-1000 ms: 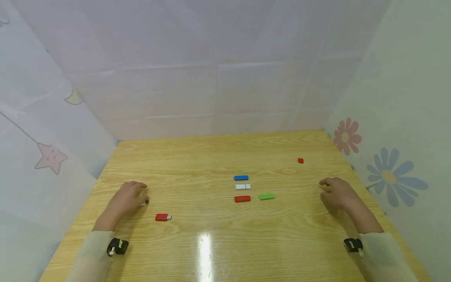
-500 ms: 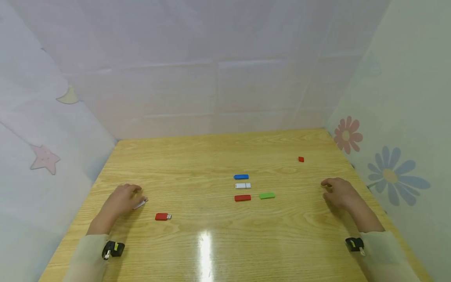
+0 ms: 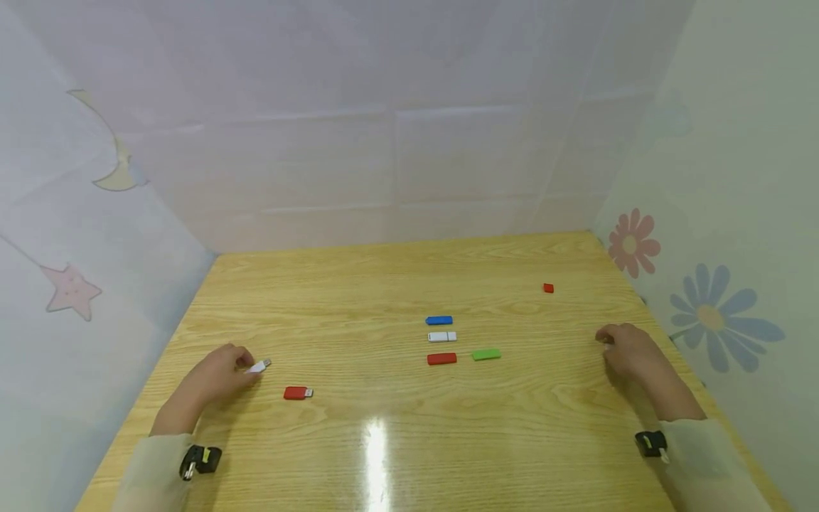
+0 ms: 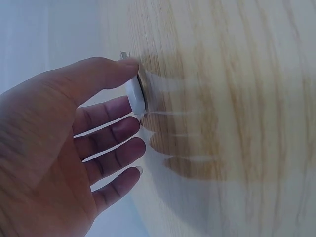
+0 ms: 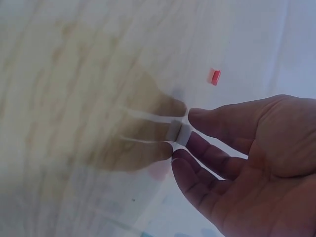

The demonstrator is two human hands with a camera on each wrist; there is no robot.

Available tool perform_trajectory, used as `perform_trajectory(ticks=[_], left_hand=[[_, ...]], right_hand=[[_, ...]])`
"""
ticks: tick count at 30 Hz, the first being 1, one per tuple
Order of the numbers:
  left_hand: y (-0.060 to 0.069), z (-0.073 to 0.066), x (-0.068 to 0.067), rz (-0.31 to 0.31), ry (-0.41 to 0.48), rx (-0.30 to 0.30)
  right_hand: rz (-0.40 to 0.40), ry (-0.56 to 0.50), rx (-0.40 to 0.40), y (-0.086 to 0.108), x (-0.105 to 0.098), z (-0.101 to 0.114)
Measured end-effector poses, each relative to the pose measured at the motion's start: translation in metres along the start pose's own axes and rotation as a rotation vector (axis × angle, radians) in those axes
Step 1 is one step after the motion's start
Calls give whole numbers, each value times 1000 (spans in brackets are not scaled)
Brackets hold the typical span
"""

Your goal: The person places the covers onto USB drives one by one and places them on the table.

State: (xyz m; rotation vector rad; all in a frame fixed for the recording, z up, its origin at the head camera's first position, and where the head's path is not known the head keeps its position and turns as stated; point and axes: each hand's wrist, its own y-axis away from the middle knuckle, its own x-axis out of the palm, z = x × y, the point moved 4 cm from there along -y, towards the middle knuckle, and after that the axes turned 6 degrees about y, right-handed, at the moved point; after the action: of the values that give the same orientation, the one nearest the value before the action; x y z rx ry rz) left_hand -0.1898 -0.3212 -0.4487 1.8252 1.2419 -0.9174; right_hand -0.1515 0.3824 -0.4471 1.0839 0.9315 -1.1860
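My left hand pinches a white USB stick between thumb and forefinger, its metal plug pointing outward. In the left wrist view the stick is tilted close over the table, and the other fingers are spread loosely. A red USB stick with a bare plug lies to the right of that hand. At the table's right side, my right hand has its thumb and forefinger on either side of a small white cap. The cap is by the forefinger tip; the thumb appears slightly apart from it.
Blue, white, red and green USB sticks lie mid-table. A small red cap lies at the back right. Patterned cloth walls enclose the wooden table on three sides.
The left hand has drawn back slightly towards the near left, and more of the white USB stick shows in its pinch. The right hand has shifted a little right, its finger gap narrower.
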Motion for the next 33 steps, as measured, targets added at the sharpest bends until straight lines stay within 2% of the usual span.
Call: perform_trajectory(ticks=[12,23,29,33], left_hand=[[-3,2,3,22,20,-23],[-3,4,4,-12,-9,-49],[-3,2,4,-38,-10,-38],[-3,-2,5,-90,85,-22]], right_hand=[[37,1,41,-3,3,-13],[64,14,65,-4,2,-15],[-14,-23,27,-2,1,-6],[-80,-66,-49,-2,1,10]])
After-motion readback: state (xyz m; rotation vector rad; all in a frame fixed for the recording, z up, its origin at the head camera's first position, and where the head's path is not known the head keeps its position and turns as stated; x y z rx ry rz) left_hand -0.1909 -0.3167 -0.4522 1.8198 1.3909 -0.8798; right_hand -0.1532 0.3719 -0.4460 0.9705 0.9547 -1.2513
